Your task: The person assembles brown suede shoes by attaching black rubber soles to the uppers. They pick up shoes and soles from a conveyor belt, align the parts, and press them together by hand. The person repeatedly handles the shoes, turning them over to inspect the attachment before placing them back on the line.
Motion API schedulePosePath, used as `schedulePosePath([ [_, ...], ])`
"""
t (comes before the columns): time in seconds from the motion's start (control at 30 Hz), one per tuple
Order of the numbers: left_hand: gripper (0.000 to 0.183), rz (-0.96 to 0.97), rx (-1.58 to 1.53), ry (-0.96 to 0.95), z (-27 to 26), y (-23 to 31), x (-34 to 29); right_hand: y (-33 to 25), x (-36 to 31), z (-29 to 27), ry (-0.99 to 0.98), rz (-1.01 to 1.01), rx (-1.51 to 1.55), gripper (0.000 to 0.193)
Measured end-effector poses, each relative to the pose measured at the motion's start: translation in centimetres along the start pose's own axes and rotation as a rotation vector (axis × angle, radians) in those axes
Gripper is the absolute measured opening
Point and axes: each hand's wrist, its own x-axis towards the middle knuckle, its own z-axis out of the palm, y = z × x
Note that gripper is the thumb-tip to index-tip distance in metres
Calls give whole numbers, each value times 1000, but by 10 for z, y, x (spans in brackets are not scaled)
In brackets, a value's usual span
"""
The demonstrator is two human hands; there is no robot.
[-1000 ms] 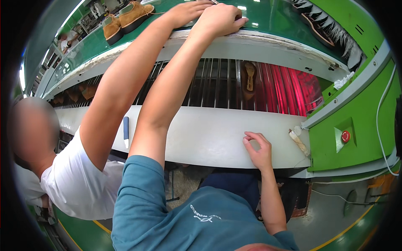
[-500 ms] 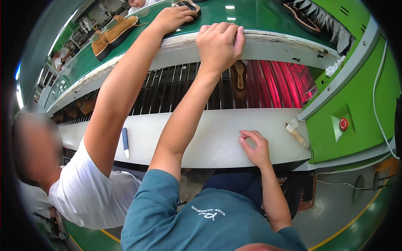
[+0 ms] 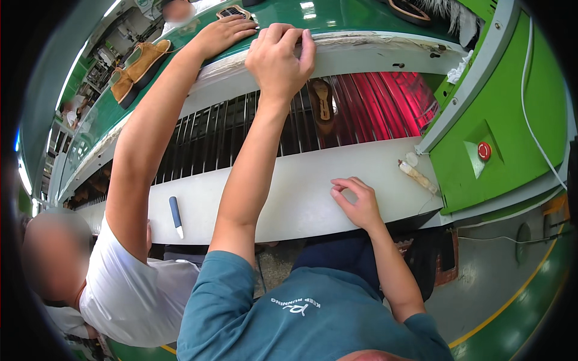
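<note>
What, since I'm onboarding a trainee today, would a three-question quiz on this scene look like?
1. True or false: the right hand rests on the white ledge.
2. What lies on that ledge beside the co-worker's arm? A: blue-and-white pen. B: scissors. C: a glove.
3. What colour is the upper conveyor whose edge the left hand grips?

Key: 1 true; 2 A; 3 green.
</note>
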Motion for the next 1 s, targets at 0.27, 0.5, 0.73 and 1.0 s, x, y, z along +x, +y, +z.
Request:
schedulePosePath([
  [0.27,16,-221,-12,-163,-4,13,11,2,-2,-3,4,22,-24,24],
  [0.5,33,-175,-136,-590,32,43,65,7,-3,-2,7,18,16,22],
  [0.73,36,-36,-138,-801,143,112,116,11,-7,-2,15,43,36,22],
  [1.0,34,120,-198,-928,199,111,112,13,-5,-2,16,13,44,21],
])
